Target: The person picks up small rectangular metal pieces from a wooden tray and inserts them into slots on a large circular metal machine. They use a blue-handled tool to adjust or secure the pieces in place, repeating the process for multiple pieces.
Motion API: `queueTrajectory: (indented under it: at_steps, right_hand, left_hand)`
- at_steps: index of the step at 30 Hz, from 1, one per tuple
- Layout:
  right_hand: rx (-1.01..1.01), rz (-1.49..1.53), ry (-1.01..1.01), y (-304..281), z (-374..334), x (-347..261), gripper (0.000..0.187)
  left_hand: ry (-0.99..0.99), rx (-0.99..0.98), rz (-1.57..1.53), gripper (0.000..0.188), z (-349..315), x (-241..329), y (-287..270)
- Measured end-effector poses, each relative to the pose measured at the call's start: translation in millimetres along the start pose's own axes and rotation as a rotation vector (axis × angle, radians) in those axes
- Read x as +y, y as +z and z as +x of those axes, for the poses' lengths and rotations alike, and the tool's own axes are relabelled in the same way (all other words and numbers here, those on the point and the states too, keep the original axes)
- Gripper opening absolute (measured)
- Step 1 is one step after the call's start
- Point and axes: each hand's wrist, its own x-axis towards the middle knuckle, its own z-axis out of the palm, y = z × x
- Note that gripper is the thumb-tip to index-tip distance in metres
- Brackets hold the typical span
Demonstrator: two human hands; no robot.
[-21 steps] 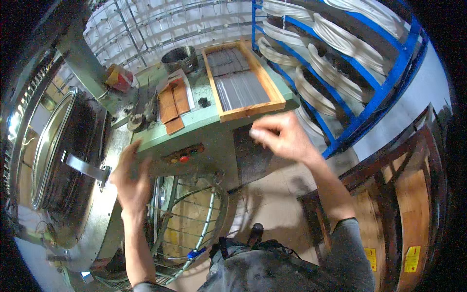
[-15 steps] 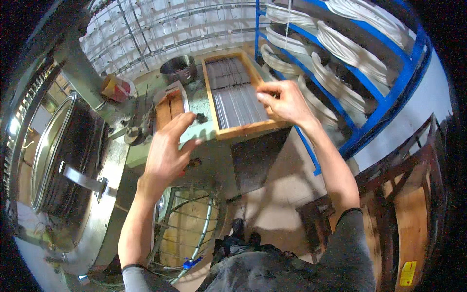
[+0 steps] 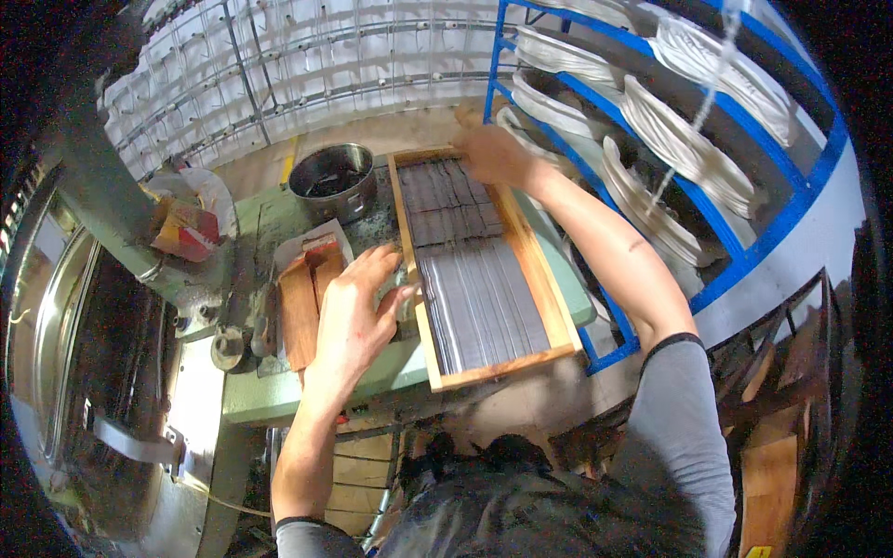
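A shallow wooden tray [image 3: 507,366] lies on the green bench [image 3: 395,365], its long side running away from me. Long thin grey strips [image 3: 479,302] fill its near half, and darker pieces [image 3: 454,200] cover the far half. Over the tray's far right corner is my right hand [image 3: 502,156], smeared by motion, so its fingers and anything in them cannot be made out. My left hand [image 3: 353,316] hovers beside the tray's left edge with fingers apart and nothing in it. Left of that hand sits a brown wooden block [image 3: 298,312] on pale paper.
A metal pot [image 3: 348,205] with dark contents stands beyond the block. At far left are a red-and-yellow packet [image 3: 189,232] and a large round metal machine [image 3: 107,344]. A blue rack [image 3: 781,231] carries white coiled bundles [image 3: 686,144] at right. Wire racking [image 3: 288,70] spans the back.
My right hand has moved from the tray's near right side to its far right corner. The view has shifted, so the tray shows larger and lower. My left hand remains open.
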Motion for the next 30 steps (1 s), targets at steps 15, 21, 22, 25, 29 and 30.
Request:
queueTrajectory:
  at_steps: [15, 21, 22, 25, 29, 30]
  right_hand:
    - [-0.167, -0.054, -0.247, 57, 67, 35, 0.025]
    - [-0.083, 0.112, -0.265, 48, 59, 35, 0.024]
    - [-0.068, 0.149, -0.263, 46, 59, 33, 0.024]
    - [0.006, 0.229, -0.260, 41, 63, 26, 0.027]
    - [-0.178, 0.100, -0.254, 38, 77, 14, 0.029]
    - [-0.194, 0.082, -0.255, 38, 81, 12, 0.029]
  left_hand:
    - [-0.161, 0.086, 0.060, 0.030, 2, 10, -3]
    - [-0.140, 0.086, 0.062, 0.030, 13, 12, 1]
    - [-0.151, 0.081, 0.066, 0.031, 14, 12, 2]
    - [-0.146, 0.079, 0.062, 0.030, 17, 10, 2]
    - [-0.147, 0.074, 0.037, 0.029, 20, 6, 6]
    - [-0.148, 0.072, 0.034, 0.030, 21, 5, 6]
